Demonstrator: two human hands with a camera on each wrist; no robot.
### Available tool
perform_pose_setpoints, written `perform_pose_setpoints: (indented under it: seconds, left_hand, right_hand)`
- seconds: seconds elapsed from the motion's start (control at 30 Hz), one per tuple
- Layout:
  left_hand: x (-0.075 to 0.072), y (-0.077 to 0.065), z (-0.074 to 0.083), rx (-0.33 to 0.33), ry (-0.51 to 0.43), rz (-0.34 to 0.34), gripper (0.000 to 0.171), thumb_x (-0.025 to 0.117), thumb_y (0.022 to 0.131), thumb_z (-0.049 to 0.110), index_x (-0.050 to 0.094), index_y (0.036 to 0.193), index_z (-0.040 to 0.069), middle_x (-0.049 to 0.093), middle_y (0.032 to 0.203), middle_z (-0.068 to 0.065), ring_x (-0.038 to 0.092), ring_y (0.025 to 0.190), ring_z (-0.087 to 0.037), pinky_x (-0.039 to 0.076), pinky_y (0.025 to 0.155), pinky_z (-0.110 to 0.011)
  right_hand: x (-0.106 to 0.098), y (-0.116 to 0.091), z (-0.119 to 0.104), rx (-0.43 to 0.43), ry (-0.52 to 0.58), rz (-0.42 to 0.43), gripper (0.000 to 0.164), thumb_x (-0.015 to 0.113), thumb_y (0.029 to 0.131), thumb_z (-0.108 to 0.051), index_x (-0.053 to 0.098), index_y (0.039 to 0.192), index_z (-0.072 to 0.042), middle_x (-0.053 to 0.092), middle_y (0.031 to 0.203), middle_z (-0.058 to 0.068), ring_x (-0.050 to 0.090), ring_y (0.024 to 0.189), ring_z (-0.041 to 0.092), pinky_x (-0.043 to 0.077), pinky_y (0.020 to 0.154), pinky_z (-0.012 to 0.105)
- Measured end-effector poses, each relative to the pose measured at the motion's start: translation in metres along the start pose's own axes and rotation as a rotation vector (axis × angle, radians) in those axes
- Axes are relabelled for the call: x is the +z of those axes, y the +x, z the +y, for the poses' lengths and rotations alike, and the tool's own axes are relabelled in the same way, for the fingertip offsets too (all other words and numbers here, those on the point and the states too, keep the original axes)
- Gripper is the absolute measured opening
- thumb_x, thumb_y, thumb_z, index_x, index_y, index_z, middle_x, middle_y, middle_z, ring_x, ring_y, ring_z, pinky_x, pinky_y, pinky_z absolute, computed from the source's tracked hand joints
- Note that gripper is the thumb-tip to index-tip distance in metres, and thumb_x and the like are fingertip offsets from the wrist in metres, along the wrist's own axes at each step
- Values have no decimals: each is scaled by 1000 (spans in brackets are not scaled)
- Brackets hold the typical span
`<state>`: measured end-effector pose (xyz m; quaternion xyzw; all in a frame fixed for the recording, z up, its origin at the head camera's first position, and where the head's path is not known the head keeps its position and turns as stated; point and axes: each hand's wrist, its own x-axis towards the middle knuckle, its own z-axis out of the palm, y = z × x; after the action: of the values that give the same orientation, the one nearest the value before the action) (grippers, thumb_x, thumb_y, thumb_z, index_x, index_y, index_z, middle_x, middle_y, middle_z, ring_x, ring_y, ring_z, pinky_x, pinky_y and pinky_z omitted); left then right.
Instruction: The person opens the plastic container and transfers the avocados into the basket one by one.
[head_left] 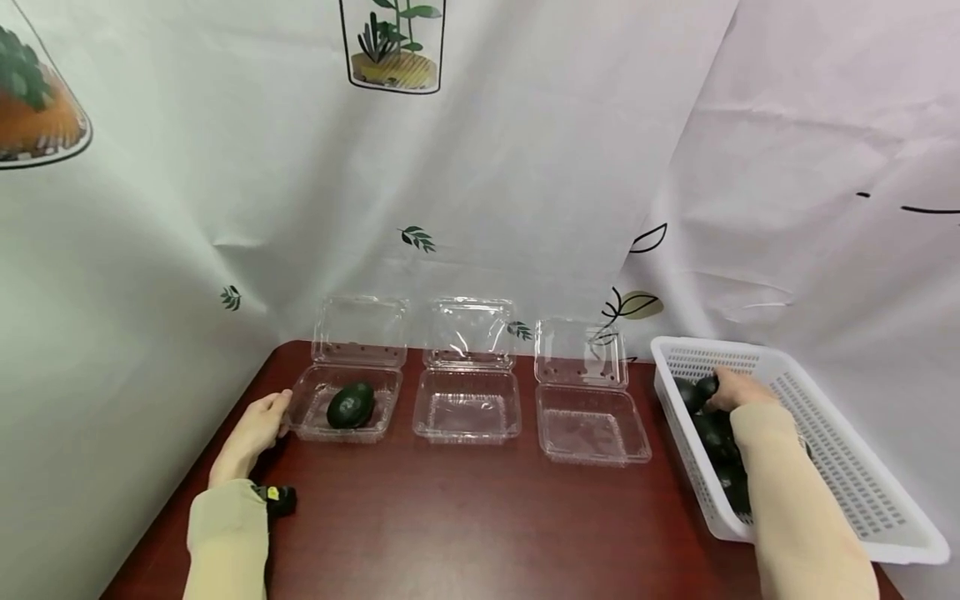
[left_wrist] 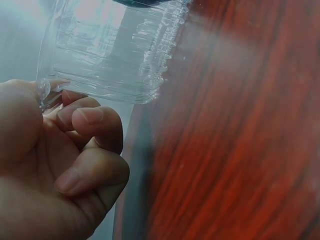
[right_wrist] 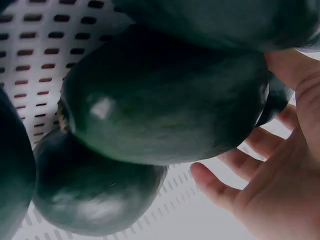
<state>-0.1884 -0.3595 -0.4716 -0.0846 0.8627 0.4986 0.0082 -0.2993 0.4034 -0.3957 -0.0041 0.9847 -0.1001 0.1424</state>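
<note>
My left hand (head_left: 264, 421) pinches the near left rim of a clear plastic clamshell container (head_left: 307, 429), its other fingers curled below the corner in the left wrist view. One dark green avocado (head_left: 350, 406) lies inside that container, whose lid stands raised. On the right, my right hand (head_left: 733, 390) reaches into a white basket (head_left: 708, 508) of avocados. Its thumb and fingers are around a dark avocado (head_left: 707, 386), mostly hidden in the right wrist view behind a larger avocado (right_wrist: 170, 100). Another avocado (right_wrist: 100, 195) sits below that one.
Two more clear containers, a middle one (head_left: 467, 429) and a right one (head_left: 596, 450), stand with lids raised. A brown wooden table (head_left: 450, 525) supports everything. A white printed cloth (head_left: 525, 167) hangs right behind the lids and along the sides.
</note>
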Motion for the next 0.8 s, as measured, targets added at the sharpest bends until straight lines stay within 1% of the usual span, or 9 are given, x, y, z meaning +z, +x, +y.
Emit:
perform_pose_setpoints:
  seconds: [0.1,0.2,0.27,0.37,0.43,0.5,0.6,0.67,0.8]
  left_hand:
    - [-1,1,0,9,3,5,50,29,106,47,42,84,5,44,66,-6,33,49,-15,35,50,-31]
    - [-2,1,0,9,-7,1,50,29,106,48,41,83,5,44,66,-5,33,49,-15,35,50,-31]
    - [-2,0,1,2,-13,-2,50,29,106,48,42,83,5,45,66,-5,34,49,-15,35,50,-31]
    - [-2,-1,3,-7,-21,-9,51,29,106,48,41,84,4,44,66,-4,34,49,-15,35,51,-31]
    - [-3,-1,3,-10,-25,-11,51,29,106,49,41,85,4,44,66,-4,34,50,-15,35,51,-31]
    - [-4,-1,4,-13,-25,-10,51,29,105,49,41,85,4,44,66,-4,34,50,-15,35,51,-31]
    - [-4,-1,4,-11,-23,-9,49,29,106,47,41,85,5,44,65,-4,34,50,-15,36,52,-32]
    - [-4,-1,4,-8,-19,-8,48,29,106,46,41,85,5,44,65,-4,34,49,-15,36,52,-32]
    - [-2,0,1,-3,-18,-13,47,29,107,45,40,83,6,44,66,-4,33,49,-15,35,51,-31]
  right_hand:
    - [-1,-3,-2,-4,0,-14,96,81,76,-35,24,136,12,34,127,50,40,111,65,40,83,68]
    - [-3,-7,-1,3,13,-47,111,81,75,-46,14,142,11,26,129,54,34,114,68,37,87,70]
    - [-6,-9,0,8,27,-69,122,81,73,-53,6,145,11,20,130,56,29,116,70,34,90,72]
    - [-12,-13,3,2,48,-84,132,80,72,-58,-5,145,12,11,133,56,21,119,72,27,94,74]
    - [-19,-14,4,-5,61,-75,133,80,72,-56,-8,145,12,5,133,57,15,120,73,23,95,75]
    - [-27,-16,3,-22,89,-56,130,81,74,-50,-9,145,12,0,134,57,12,120,74,20,96,76]
    - [-40,-20,-2,-42,103,-16,125,82,75,-44,-5,147,10,-3,135,56,8,120,73,19,94,77]
    - [-49,-24,-8,-54,94,0,124,82,75,-46,-3,149,6,-2,136,54,7,121,73,18,93,78]
    - [-62,-29,-20,-71,3,28,122,78,75,-55,2,153,1,2,140,49,6,124,70,15,90,81]
